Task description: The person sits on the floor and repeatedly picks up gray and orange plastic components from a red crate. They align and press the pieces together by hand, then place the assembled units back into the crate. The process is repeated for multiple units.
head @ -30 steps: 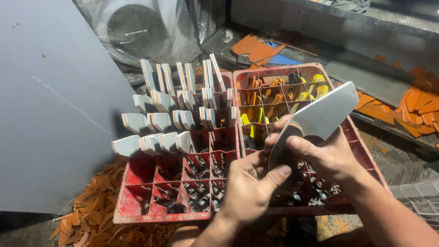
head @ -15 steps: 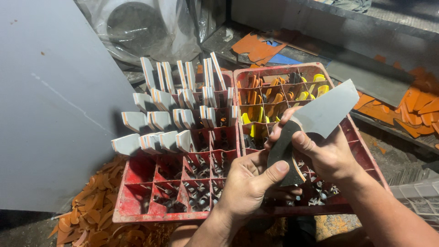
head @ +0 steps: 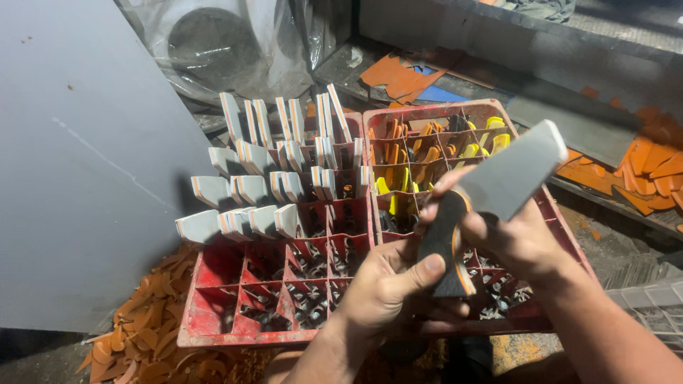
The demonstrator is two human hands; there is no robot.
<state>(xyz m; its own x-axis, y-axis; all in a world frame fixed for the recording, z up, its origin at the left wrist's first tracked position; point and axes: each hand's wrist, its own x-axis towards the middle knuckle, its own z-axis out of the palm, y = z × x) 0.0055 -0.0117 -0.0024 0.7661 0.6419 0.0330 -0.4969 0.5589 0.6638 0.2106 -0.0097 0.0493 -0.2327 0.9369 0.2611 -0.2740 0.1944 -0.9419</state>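
Grey board [head: 78, 163]: large flat sheet leaning at the left, its lower right edge just beside the left crate
Plastic sheeting [head: 220, 50]: clear wrap over a pale round object at the top, behind the crates
Left crate [head: 213, 331]: red plastic, divided into square cells; the far cells hold upright grey blades with white and orange edges [head: 284, 181], the near cells hold small metal parts
Right crate [head: 491, 110]: red, touching the left crate side by side; its far cells hold orange and yellow handle pieces [head: 413, 153], its near part is hidden behind the hands
Orange offcuts [head: 135, 334]: curved scraps heaped on the floor at the left crate's near corner; more orange pieces [head: 654, 167] lie at the right and beyond the crates
Trowel [head: 509, 178]: held in the air over the right crate, grey blade tilted up to the right, black handle with an orange stripe [head: 445, 245] pointing down toward the person
Right hand [head: 523, 238]: fingers curled shut on the trowel where blade meets handle, thumb on the near face
Left hand [head: 388, 291]: fingers wrapped shut on the lower handle, thumb [head: 423, 270] pressed across it; the handle's end seems to rest in the palm, though it is partly hidden
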